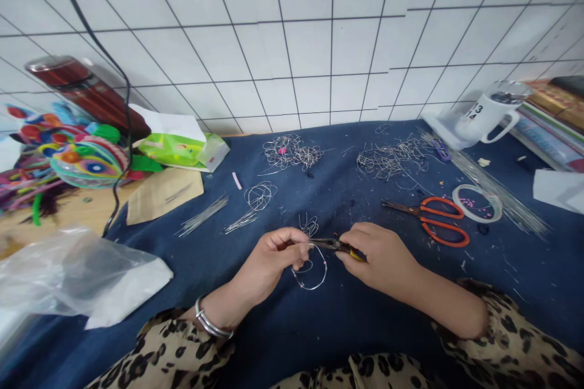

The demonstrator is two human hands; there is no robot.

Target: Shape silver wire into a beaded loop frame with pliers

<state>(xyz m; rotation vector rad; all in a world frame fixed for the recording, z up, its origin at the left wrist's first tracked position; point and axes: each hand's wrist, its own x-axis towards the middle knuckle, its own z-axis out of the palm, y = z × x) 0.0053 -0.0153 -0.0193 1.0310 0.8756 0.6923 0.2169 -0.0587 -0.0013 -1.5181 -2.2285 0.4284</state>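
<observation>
My left hand (279,258) pinches a thin silvery wire ring (325,273) with a few small pink beads on it; the ring hangs below my fingertips. My right hand (381,255) is wrapped round the yellow-handled pliers (335,244), whose dark jaws reach left to the wire at my left fingertips. Whether the jaws are clamped on the wire is too small to tell. Just beyond my fingers lies a small coil of wire (309,226) on the dark blue cloth (365,328). Another wire coil (261,196) rests farther left, near a bundle of short straight wires (203,216).
Orange-handled scissors (441,223) and a round clear dish (477,203) with pink beads lie at the right, beside long straight wires (506,188). Tangled wire heaps (392,159) sit at the back. A white mug (490,112), plastic bag (86,273) and red flask (86,91) stand around the edges.
</observation>
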